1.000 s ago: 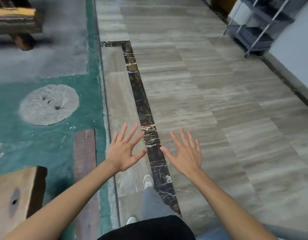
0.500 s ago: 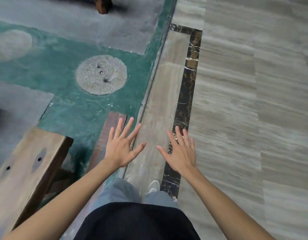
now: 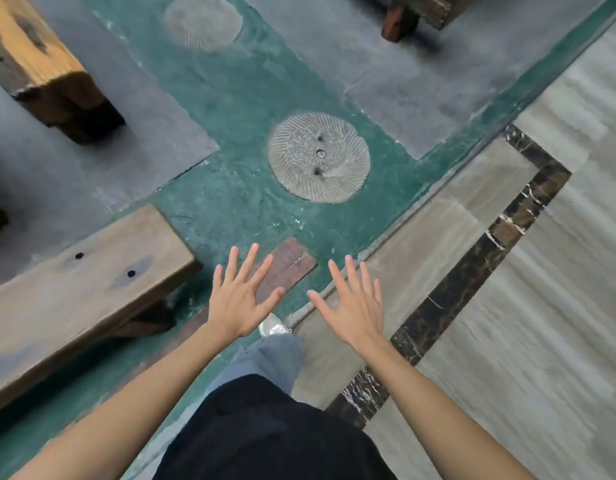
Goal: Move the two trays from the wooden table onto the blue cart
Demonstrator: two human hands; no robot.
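My left hand (image 3: 239, 299) and my right hand (image 3: 356, 303) are both held out in front of me above the floor, palms down, fingers spread, with nothing in them. No tray, wooden table top or blue cart shows in this view. One foot in a white shoe (image 3: 272, 328) is just below my left hand.
A brown wooden bench (image 3: 74, 289) juts in from the left, close to my left arm. Another wooden bench (image 3: 33, 60) lies at the top left and a wooden leg (image 3: 401, 19) at the top. The floor is green and grey with a round stone disc (image 3: 318, 157); pale tiles lie to the right.
The view has swung left: the benches and green floor now fill the frame and the blue cart is out of view. Both hands stay open and spread.
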